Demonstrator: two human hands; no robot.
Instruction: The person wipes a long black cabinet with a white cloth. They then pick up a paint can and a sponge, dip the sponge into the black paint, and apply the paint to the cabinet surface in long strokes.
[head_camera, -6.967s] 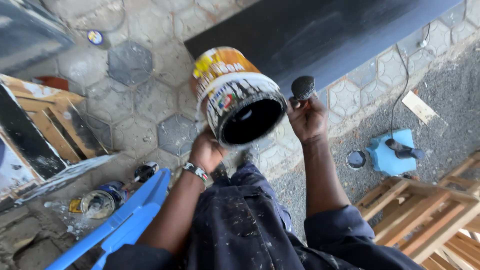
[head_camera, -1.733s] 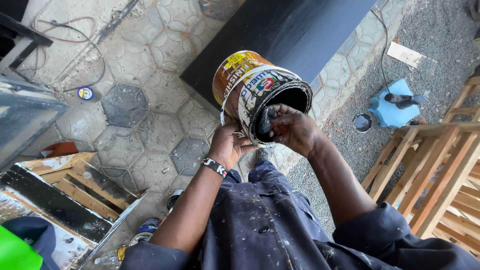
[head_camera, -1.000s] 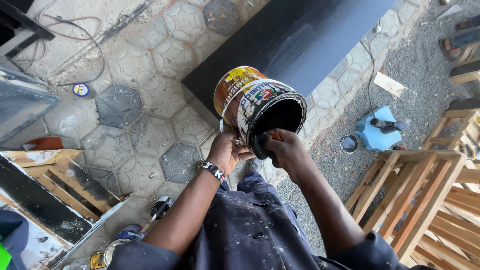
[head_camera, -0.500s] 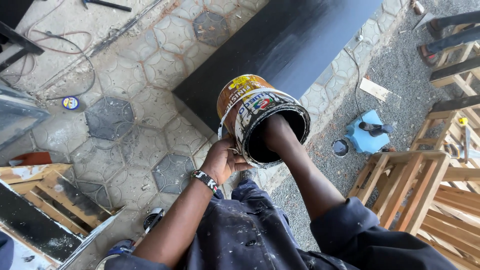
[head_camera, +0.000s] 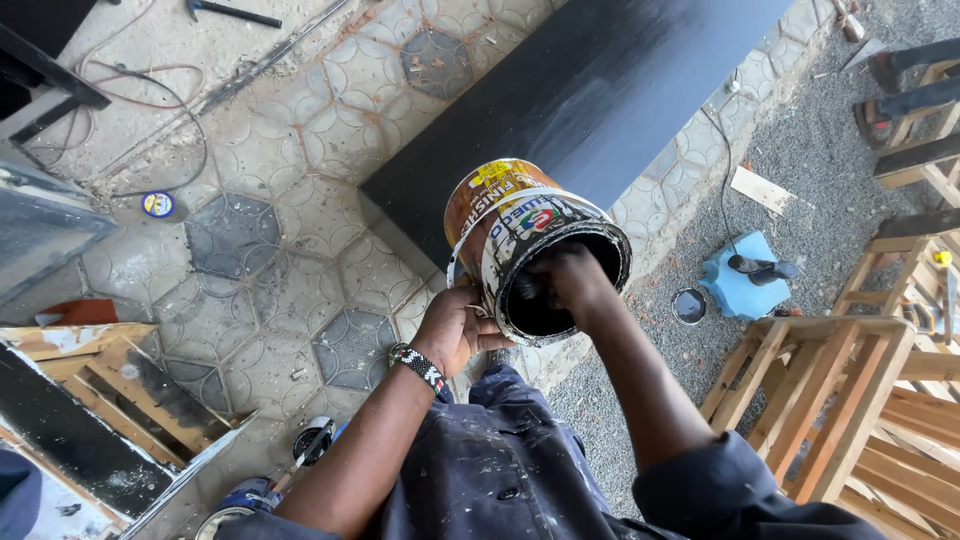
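Above hexagon-tiled floor, your left hand still grips the tilted paint can, right hand now reaching inside, its grip hidden.

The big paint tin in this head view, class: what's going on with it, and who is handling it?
A person in paint-spattered dark overalls holds a large, round metal paint tin tilted toward them. The left hand, with a beaded bracelet at the wrist, grips it from below near the rim. The right hand reaches inside the tin's black-coated opening, fingers partly hidden. Beyond lies a long black-painted board on the hexagon-tiled paving. Bare wooden frames stand to the right.
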